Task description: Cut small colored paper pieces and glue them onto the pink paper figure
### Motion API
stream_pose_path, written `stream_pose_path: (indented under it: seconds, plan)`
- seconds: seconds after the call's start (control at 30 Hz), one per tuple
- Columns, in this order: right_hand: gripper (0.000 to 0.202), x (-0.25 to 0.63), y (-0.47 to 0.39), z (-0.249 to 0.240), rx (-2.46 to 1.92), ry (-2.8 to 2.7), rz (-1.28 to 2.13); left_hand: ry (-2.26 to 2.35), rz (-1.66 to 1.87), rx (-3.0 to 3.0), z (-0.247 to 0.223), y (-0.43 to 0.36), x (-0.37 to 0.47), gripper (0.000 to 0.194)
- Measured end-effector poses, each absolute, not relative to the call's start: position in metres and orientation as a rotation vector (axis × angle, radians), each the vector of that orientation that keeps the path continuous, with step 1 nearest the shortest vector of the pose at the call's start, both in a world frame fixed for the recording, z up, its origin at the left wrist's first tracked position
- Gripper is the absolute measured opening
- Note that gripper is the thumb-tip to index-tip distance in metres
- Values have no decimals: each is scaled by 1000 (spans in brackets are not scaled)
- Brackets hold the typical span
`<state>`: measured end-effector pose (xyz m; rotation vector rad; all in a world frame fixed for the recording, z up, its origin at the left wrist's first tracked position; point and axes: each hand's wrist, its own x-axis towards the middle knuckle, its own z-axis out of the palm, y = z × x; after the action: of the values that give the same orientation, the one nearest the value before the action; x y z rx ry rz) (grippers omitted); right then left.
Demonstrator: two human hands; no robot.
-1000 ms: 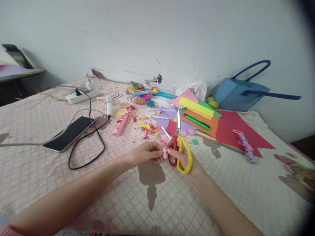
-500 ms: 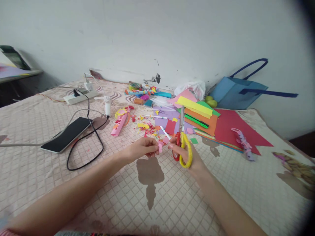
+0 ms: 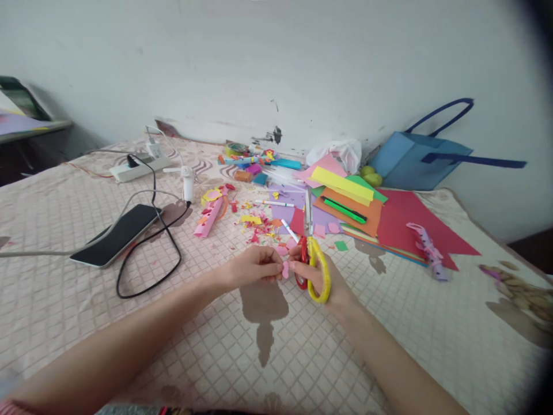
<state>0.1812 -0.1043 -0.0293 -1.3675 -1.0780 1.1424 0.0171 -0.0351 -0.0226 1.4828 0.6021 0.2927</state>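
Near the middle of the table, my left hand (image 3: pixel 254 266) is closed in a pinch on a small pink paper piece (image 3: pixel 286 269). My right hand (image 3: pixel 322 276) holds scissors (image 3: pixel 319 271) with one yellow and one red handle, their blades pointing away toward the purple paper. The fingertips of my right hand are at the right side of the pink piece; whether they grip it is hard to tell. Just beyond my hands lie other pink paper bits (image 3: pixel 318 230) and many small red and yellow scraps (image 3: pixel 259 230).
Coloured sheets, including a red one (image 3: pixel 406 225), lie at right with a green cutter (image 3: pixel 344 210). A blue bag (image 3: pixel 419 161) stands behind. A black phone-like device (image 3: pixel 118 236), cables and a power strip (image 3: pixel 140 169) are at left. A pink paper roll (image 3: pixel 210 219) lies nearer the centre.
My right hand has moved left and slightly down with the scissors, and its fingertips have come up to the pink piece. My left hand has shifted slightly right.
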Motion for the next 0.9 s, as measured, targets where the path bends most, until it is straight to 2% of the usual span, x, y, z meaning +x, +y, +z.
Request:
stream_pose_path:
  seconds: [0.6,0.9]
  plan:
    - [21,178,-105,-30,-1440,-1075,1054,621,339,1405,-23,-37,20,21]
    - [29,178,-107,-29,-1357,-1120,1117,663,455,1356,-16,-37,18,23]
